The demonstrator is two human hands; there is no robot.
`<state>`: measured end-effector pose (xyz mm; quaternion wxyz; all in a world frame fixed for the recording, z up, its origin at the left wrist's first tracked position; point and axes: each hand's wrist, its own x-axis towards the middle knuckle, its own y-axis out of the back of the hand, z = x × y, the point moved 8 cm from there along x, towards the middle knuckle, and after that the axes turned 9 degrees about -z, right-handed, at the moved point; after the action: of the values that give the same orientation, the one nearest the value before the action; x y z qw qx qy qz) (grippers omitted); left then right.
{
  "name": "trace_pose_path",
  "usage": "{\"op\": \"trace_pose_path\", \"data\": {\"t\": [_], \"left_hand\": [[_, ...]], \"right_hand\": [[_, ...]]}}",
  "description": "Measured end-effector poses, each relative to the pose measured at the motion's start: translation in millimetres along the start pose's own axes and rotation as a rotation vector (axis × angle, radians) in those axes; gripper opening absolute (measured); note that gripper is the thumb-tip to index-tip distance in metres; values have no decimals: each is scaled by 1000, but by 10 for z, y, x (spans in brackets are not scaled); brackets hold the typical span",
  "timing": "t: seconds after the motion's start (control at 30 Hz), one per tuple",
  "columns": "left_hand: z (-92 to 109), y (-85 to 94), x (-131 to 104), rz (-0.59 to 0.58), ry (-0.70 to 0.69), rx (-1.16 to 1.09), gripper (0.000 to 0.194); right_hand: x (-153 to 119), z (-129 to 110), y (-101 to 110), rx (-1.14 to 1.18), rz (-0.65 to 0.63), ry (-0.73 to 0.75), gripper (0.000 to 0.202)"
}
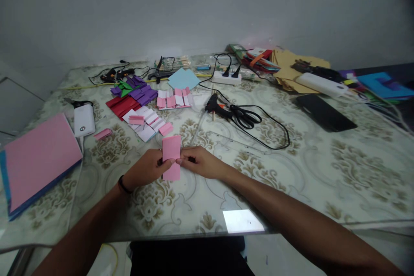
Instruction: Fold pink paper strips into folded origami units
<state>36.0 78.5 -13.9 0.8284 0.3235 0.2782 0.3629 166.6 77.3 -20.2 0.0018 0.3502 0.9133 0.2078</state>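
Observation:
A narrow strip of pink paper [171, 148] stands between my two hands, over the patterned tabletop near its front. My left hand [147, 167] grips its left edge, thumb flat on the front face. From the other side my right hand [200, 161] pinches the right edge, its thumb tip close to the left one. The fingers behind the paper are hidden. A crease shows across the strip near the thumbs. Just beyond lie folded white and pink paper pieces [147, 123], and a small folded pink piece [102, 134] rests to the left.
Pink sheets [39, 155] and a white power bank [84, 120] lie left. Behind are red folded papers [123, 105], purple ones [144, 94], light-blue sheets [183, 78] and a power strip [227, 78]. A glue gun [218, 107], black scissors [244, 116] and a dark phone [326, 112] lie right.

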Motion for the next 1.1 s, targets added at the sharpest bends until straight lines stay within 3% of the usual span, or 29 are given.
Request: {"op": "trace_pose_path", "data": {"t": [1.1], "left_hand": [[33, -20, 3, -28, -21, 13, 38]], "right_hand": [[-2, 9, -1, -17, 2, 3, 42]]}}
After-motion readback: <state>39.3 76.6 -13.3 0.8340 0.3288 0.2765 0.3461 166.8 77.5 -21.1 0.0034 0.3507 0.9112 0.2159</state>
